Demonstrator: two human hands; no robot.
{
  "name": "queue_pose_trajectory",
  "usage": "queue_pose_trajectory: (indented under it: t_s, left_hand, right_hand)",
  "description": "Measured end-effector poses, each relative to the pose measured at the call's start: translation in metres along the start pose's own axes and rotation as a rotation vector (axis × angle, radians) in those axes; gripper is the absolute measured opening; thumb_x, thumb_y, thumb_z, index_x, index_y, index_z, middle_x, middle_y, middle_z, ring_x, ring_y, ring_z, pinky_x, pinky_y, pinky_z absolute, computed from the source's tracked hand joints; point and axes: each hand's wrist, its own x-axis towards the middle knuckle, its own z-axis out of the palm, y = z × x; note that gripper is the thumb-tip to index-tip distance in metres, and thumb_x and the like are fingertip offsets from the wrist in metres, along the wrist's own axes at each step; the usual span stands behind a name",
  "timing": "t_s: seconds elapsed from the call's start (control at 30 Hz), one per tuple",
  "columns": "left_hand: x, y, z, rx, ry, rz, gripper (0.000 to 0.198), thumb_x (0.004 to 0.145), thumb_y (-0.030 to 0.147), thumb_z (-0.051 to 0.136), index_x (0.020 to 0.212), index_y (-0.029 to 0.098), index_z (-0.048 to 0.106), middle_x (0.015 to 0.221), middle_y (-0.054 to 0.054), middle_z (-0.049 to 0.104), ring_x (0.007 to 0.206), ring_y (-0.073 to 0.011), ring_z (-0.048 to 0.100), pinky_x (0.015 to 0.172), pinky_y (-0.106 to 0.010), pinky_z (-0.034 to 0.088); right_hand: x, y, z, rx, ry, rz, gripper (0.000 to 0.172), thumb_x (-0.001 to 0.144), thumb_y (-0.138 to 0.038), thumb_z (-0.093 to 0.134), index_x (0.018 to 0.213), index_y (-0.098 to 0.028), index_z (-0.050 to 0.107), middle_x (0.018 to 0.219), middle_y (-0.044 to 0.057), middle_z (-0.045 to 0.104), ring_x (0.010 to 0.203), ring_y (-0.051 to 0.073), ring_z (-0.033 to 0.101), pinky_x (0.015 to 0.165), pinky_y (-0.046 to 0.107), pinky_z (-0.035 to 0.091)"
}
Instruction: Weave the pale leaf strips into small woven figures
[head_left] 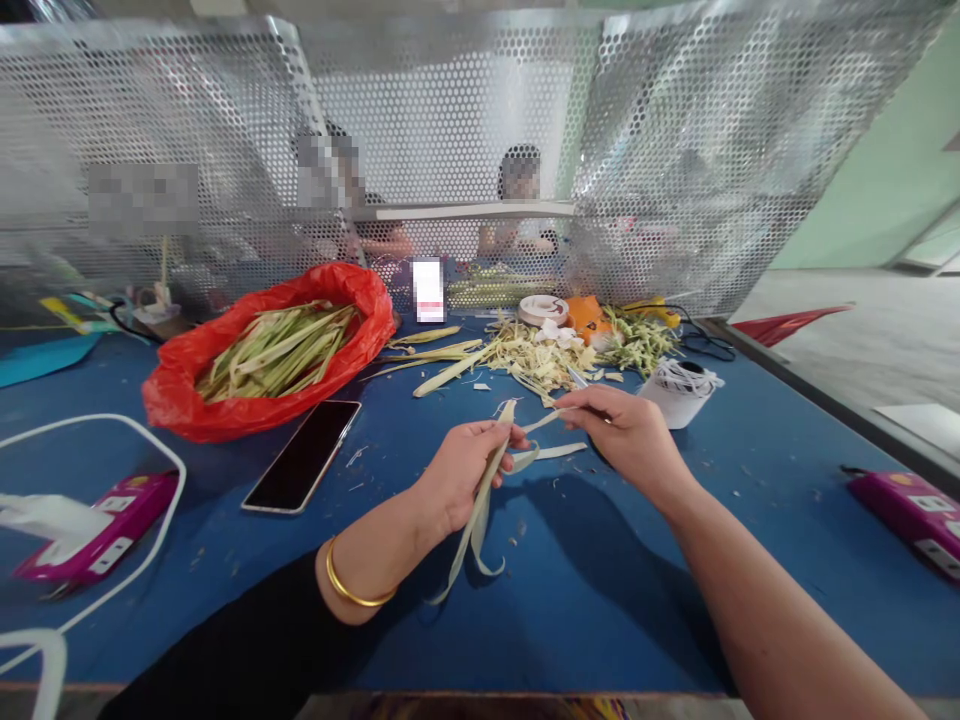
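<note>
My left hand (459, 472) is closed around pale green leaf strips (480, 510) that hang down toward the blue table (600, 580). A gold bangle sits on that wrist. My right hand (626, 430) pinches the far end of one strip (547, 420) just above the table, to the right of the left hand. Another strip end (559, 452) sticks out between the two hands.
A red plastic bag (187, 385) full of green leaf strips lies at left, a black phone (304, 455) beside it. A heap of leaf scraps (540, 355), a white twine spool (681, 390) and tape sit behind. Pink devices (105, 530) (911, 510) lie at both sides. People sit behind the perforated metal screen (465, 130).
</note>
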Motion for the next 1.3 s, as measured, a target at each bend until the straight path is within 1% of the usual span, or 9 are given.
queue_pose_trajectory:
  t_s: [0.2, 0.3, 0.37, 0.43, 0.5, 0.57, 0.7, 0.83, 1.3]
  left_hand:
    - [0.0, 0.001, 0.0, -0.002, -0.026, 0.004, 0.016, 0.085, 0.02, 0.056, 0.076, 0.012, 0.065, 0.078, -0.005, 0.065, 0.048, -0.0046, 0.047, 0.039, -0.017, 0.03]
    - [-0.001, 0.004, -0.001, 0.052, -0.007, 0.004, 0.019, 0.086, 0.02, 0.054, 0.076, 0.012, 0.067, 0.087, -0.009, 0.068, 0.063, -0.0096, 0.06, 0.046, -0.018, 0.041]
    - [-0.001, 0.006, -0.002, 0.113, 0.038, 0.046, 0.018, 0.086, 0.022, 0.056, 0.078, 0.013, 0.069, 0.093, -0.011, 0.07, 0.08, -0.0149, 0.064, 0.056, -0.02, 0.048]
    - [-0.001, 0.008, -0.004, 0.182, 0.081, 0.104, 0.017, 0.086, 0.024, 0.057, 0.079, 0.014, 0.069, 0.098, -0.011, 0.07, 0.091, -0.0183, 0.064, 0.06, -0.021, 0.051]
    - [-0.001, 0.008, -0.004, 0.252, 0.077, 0.137, 0.018, 0.086, 0.026, 0.057, 0.08, 0.014, 0.069, 0.1, -0.011, 0.07, 0.096, -0.02, 0.064, 0.054, -0.02, 0.049]
    - [-0.002, 0.006, -0.002, 0.288, 0.01, 0.124, 0.019, 0.086, 0.026, 0.055, 0.08, 0.014, 0.069, 0.098, -0.011, 0.07, 0.092, -0.0199, 0.065, 0.048, -0.018, 0.046]
    - [-0.007, -0.002, 0.006, 0.233, -0.101, 0.014, 0.019, 0.087, 0.025, 0.054, 0.077, 0.013, 0.066, 0.077, -0.008, 0.07, 0.067, -0.0163, 0.067, 0.038, -0.016, 0.04]
    - [-0.008, -0.006, 0.009, 0.196, -0.084, -0.008, 0.019, 0.088, 0.024, 0.052, 0.082, 0.012, 0.065, 0.081, -0.011, 0.072, 0.063, -0.0159, 0.069, 0.031, -0.013, 0.028]
    - [-0.009, -0.007, 0.004, 0.326, -0.203, 0.082, 0.024, 0.086, 0.031, 0.055, 0.09, 0.013, 0.07, 0.068, -0.004, 0.064, 0.053, -0.0096, 0.057, 0.038, -0.016, 0.033]
  right_hand:
    - [0.001, -0.001, 0.0, 0.06, 0.015, 0.028, 0.012, 0.082, -0.028, 0.062, 0.084, -0.021, 0.071, 0.082, 0.003, 0.07, 0.068, 0.018, 0.065, 0.065, 0.03, 0.05]
    - [0.001, -0.007, -0.006, 0.046, -0.031, -0.007, 0.011, 0.082, -0.027, 0.061, 0.081, -0.02, 0.071, 0.077, 0.003, 0.068, 0.067, 0.017, 0.062, 0.064, 0.029, 0.048]
    - [0.001, -0.013, -0.012, 0.034, -0.188, -0.021, 0.012, 0.081, -0.027, 0.062, 0.074, -0.02, 0.07, 0.07, 0.001, 0.066, 0.064, 0.016, 0.059, 0.061, 0.027, 0.047]
    - [-0.001, -0.02, -0.019, 0.092, -0.5, 0.029, 0.014, 0.08, -0.027, 0.063, 0.07, -0.02, 0.07, 0.064, 0.0, 0.064, 0.06, 0.015, 0.058, 0.057, 0.025, 0.046]
    - [-0.005, -0.025, -0.021, 0.193, -0.83, 0.106, 0.015, 0.079, -0.027, 0.063, 0.07, -0.02, 0.071, 0.062, -0.001, 0.063, 0.057, 0.014, 0.058, 0.055, 0.024, 0.047]
    - [-0.008, -0.029, -0.018, 0.262, -0.964, 0.146, 0.014, 0.08, -0.027, 0.063, 0.073, -0.019, 0.071, 0.065, -0.001, 0.063, 0.058, 0.013, 0.058, 0.056, 0.023, 0.048]
    - [-0.011, -0.029, 0.001, 0.212, -0.591, 0.153, 0.01, 0.081, -0.024, 0.061, 0.077, -0.018, 0.067, 0.07, -0.001, 0.064, 0.062, 0.012, 0.058, 0.06, 0.023, 0.047]
    - [-0.01, -0.024, 0.013, 0.123, -0.311, 0.121, 0.004, 0.08, -0.023, 0.061, 0.079, -0.02, 0.06, 0.067, -0.002, 0.062, 0.061, 0.013, 0.056, 0.057, 0.024, 0.045]
    - [-0.009, -0.025, 0.012, 0.016, -0.17, 0.1, 0.023, 0.079, -0.02, 0.062, 0.1, -0.023, 0.054, 0.069, -0.004, 0.067, 0.061, 0.014, 0.061, 0.06, 0.026, 0.046]
